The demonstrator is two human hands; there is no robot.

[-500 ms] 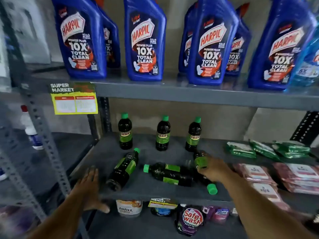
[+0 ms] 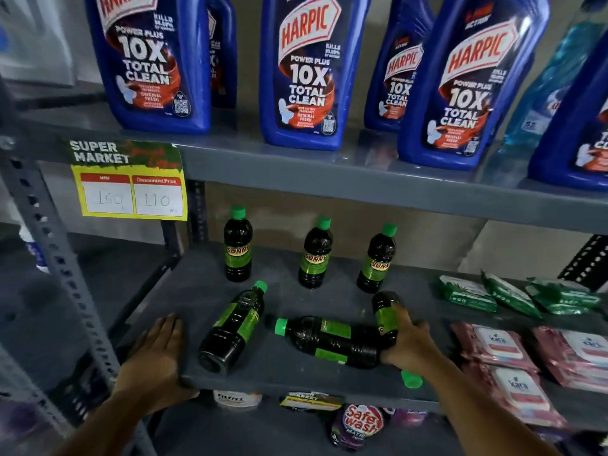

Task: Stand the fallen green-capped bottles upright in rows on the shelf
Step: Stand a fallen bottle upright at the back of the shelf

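Three green-capped dark bottles stand upright at the back of the grey shelf (image 2: 194,291): a left one (image 2: 237,248), a middle one (image 2: 315,256) and a right one (image 2: 376,261). One fallen bottle (image 2: 233,327) lies at the front left, cap pointing back. Two more fallen bottles (image 2: 329,337) lie side by side in the middle, one cap pointing left. My right hand (image 2: 409,345) is closed on another lying bottle (image 2: 385,312), whose cap sticks out over the front edge. My left hand (image 2: 154,353) rests flat on the shelf's front left edge.
Green packets (image 2: 467,292) and pink wipe packs (image 2: 503,343) fill the shelf's right side. Blue Harpic bottles (image 2: 306,70) line the shelf above, where a yellow price tag (image 2: 130,189) hangs. Pouches (image 2: 360,422) sit on the shelf below. A perforated steel post (image 2: 59,268) stands at left.
My left hand has come down from the air onto the shelf's front edge. My right hand stays on the same lying bottle. The view has moved closer to the shelf.
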